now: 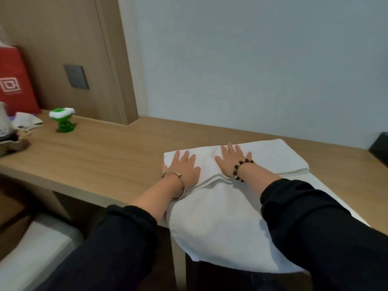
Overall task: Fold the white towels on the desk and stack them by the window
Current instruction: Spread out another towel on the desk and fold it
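A white towel (273, 156) lies on the wooden desk (100, 156), its far part folded over into a thick band. Its near part (216, 227) hangs over the desk's front edge. My left hand (184, 166) rests flat on the left end of the folded band, fingers spread, a metal bangle on the wrist. My right hand (233, 159) presses flat on the middle of the band, fingers apart, a bead bracelet on the wrist. Neither hand grips the cloth. No window shows in this view.
At the desk's far left stand a red paper bag (14, 80), a green and white small object (63, 120), a white mask (27, 122) and blurred items. A black object (380, 148) sits at the right edge. A white seat (31, 253) is below left.
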Available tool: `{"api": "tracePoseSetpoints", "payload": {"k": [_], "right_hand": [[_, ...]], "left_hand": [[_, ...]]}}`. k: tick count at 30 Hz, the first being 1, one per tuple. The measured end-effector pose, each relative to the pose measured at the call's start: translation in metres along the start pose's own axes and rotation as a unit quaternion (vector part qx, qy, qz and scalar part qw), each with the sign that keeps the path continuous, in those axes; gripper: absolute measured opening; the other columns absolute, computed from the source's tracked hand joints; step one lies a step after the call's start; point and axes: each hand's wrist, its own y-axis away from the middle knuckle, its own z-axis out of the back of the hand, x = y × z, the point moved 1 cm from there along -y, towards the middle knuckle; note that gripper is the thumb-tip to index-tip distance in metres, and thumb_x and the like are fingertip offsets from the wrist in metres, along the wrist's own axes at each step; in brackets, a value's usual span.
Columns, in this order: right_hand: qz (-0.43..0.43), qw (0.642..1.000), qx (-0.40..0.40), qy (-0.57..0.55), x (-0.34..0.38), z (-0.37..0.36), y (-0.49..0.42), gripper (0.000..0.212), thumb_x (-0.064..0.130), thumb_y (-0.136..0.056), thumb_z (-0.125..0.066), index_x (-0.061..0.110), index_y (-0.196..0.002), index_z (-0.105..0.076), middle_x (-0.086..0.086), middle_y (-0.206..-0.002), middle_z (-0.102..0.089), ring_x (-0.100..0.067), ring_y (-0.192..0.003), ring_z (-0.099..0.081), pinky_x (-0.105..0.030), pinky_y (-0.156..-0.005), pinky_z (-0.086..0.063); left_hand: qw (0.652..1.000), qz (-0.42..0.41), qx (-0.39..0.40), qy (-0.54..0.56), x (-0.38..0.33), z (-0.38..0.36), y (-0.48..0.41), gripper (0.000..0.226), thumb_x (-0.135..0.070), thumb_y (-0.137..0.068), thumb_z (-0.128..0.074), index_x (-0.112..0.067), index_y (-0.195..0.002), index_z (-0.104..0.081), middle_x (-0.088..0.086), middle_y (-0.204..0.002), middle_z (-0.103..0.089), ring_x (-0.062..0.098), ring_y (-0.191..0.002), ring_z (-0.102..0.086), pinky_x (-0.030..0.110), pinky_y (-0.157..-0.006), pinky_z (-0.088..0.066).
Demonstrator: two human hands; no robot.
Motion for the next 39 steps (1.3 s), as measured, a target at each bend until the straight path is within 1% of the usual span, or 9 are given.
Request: {"api": "tracePoseSetpoints", "payload": {"k": [3,5,8,11,16,25,32,36,39], "right_hand": [[0.033,0.999,-0.010,0.021,-0.014,-0.002,-0.001,0.060,0.052,-0.098,-0.010,0.029,-0.152,0.002,0.003,-0.159,0.013,-0.020,-0.147,0.010,-0.056,-0.114,0.002],[0.047,0.998,-0.026,0.025,-0.019,-0.005,-0.002,0.059,0.053,-0.098,-0.010,0.031,-0.152,0.001,0.004,-0.160,0.012,-0.019,-0.147,0.009,-0.055,-0.114,0.002],[0.058,0.997,-0.046,0.022,-0.021,-0.006,-0.003,0.058,0.052,-0.098,-0.011,0.031,-0.152,-0.001,0.005,-0.160,0.009,-0.018,-0.147,0.007,-0.053,-0.115,0.001],[0.063,0.996,-0.053,0.022,-0.021,-0.007,-0.003,0.058,0.050,-0.099,-0.012,0.030,-0.152,-0.002,0.004,-0.160,0.008,-0.019,-0.147,0.005,-0.052,-0.115,-0.001],[0.064,0.996,-0.067,0.019,-0.022,-0.009,-0.005,0.057,0.049,-0.099,-0.014,0.029,-0.152,-0.006,0.004,-0.161,0.004,-0.019,-0.147,0.002,-0.051,-0.115,-0.003],[0.072,0.994,-0.086,0.017,-0.027,-0.013,-0.009,0.057,0.049,-0.098,-0.014,0.031,-0.151,-0.008,0.003,-0.161,0.000,-0.019,-0.147,-0.001,-0.051,-0.115,-0.006],[0.080,0.992,-0.091,0.019,-0.026,-0.013,-0.003,0.054,0.041,-0.099,-0.014,0.031,-0.151,-0.007,0.003,-0.161,0.000,-0.019,-0.147,0.000,-0.051,-0.116,-0.005],[0.077,0.993,-0.091,0.020,-0.023,-0.010,0.000,0.054,0.039,-0.099,-0.015,0.029,-0.152,-0.008,0.002,-0.161,-0.001,-0.019,-0.147,-0.001,-0.051,-0.116,-0.005],[0.077,0.993,-0.091,0.020,-0.023,-0.010,0.001,0.055,0.040,-0.099,-0.015,0.029,-0.152,-0.008,0.002,-0.161,0.000,-0.020,-0.147,0.000,-0.051,-0.116,-0.005]], "left_hand": [[0.997,-0.027,-0.042,0.064,0.027,0.014,0.002,0.048,-0.025,-0.097,-0.037,-0.015,-0.144,-0.030,0.007,-0.157,-0.015,0.022,-0.144,-0.009,0.042,-0.114,-0.019],[0.981,0.026,-0.106,0.159,0.056,0.025,0.004,0.049,-0.013,-0.095,-0.043,-0.012,-0.144,-0.035,0.011,-0.152,-0.031,0.024,-0.139,-0.027,0.031,-0.111,-0.024],[0.925,0.090,-0.116,0.350,0.085,0.032,0.007,0.051,0.009,-0.089,-0.040,-0.009,-0.136,-0.047,0.011,-0.134,-0.055,0.022,-0.124,-0.050,0.024,-0.099,-0.037],[0.916,0.047,-0.094,0.387,0.085,0.033,0.005,0.043,0.006,-0.086,-0.055,-0.008,-0.126,-0.057,0.008,-0.120,-0.063,0.015,-0.107,-0.058,0.011,-0.079,-0.040],[0.910,0.027,-0.112,0.398,0.078,0.033,-0.006,0.027,-0.005,-0.085,-0.064,-0.015,-0.109,-0.070,0.002,-0.101,-0.068,0.015,-0.092,-0.061,0.024,-0.080,-0.048],[0.938,0.036,-0.146,0.313,0.081,0.039,-0.018,0.026,-0.002,-0.082,-0.056,-0.019,-0.065,-0.068,-0.010,-0.061,-0.061,0.007,-0.061,-0.054,0.019,-0.053,-0.040],[0.953,0.053,-0.129,0.268,0.082,0.044,-0.025,0.024,-0.002,-0.082,-0.053,-0.012,-0.067,-0.069,0.004,-0.068,-0.064,0.019,-0.069,-0.056,0.025,-0.064,-0.044],[0.932,0.118,-0.143,0.313,0.079,0.045,-0.018,0.025,0.000,-0.082,-0.054,-0.015,-0.069,-0.070,-0.003,-0.060,-0.063,0.015,-0.062,-0.058,0.025,-0.062,-0.047],[0.868,0.184,-0.152,0.435,0.073,0.045,-0.009,0.022,-0.003,-0.087,-0.050,-0.008,-0.073,-0.065,0.003,-0.049,-0.059,0.017,-0.043,-0.055,0.022,-0.049,-0.046]]}}
